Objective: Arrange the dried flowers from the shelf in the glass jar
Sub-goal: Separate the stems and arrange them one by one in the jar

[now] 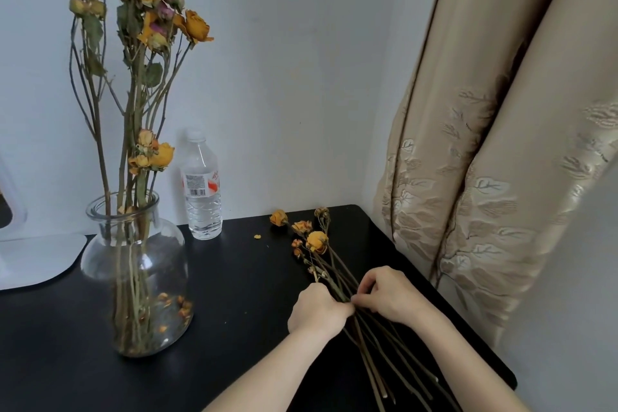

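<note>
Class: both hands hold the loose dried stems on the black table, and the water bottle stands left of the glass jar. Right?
No: the head view shows the water bottle right of the glass jar. The left hand and right hand do hold the loose stems on the black table.

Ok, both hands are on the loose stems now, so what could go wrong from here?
1. The left hand and right hand grip the loose stems; the dry heads may shed, as a petal already lies on the table.
2. The glass jar already holds tall stems; pushing more in could snag them.
</note>
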{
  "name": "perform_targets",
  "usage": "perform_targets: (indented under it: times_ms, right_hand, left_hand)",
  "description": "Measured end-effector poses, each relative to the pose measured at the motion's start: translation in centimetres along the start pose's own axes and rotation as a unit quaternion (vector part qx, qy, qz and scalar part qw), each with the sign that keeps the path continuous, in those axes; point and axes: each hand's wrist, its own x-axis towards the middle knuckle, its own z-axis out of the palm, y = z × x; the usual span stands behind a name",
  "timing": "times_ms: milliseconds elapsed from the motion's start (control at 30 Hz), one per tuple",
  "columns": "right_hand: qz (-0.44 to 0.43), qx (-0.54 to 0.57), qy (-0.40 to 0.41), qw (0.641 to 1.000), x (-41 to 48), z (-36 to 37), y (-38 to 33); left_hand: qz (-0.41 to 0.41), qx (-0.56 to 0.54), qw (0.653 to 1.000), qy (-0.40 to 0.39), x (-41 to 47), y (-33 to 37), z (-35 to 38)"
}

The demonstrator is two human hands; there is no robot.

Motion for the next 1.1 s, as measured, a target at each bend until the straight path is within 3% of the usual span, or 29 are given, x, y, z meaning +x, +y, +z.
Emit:
perform_targets:
  times_ms: [267, 1100]
  right_hand:
    - [0.014, -0.036, -0.018, 0.999, 0.0, 0.4, -0.1]
    - [0.044, -0.065, 0.02, 0.997, -0.1, 1.4, -0.8]
  left_hand:
    - [-0.018, -0.107, 0.994, -0.011, 0.0, -0.1, 0.2]
    - [-0.063, -0.209, 0.976, -0.026, -0.1, -2.7, -2.8]
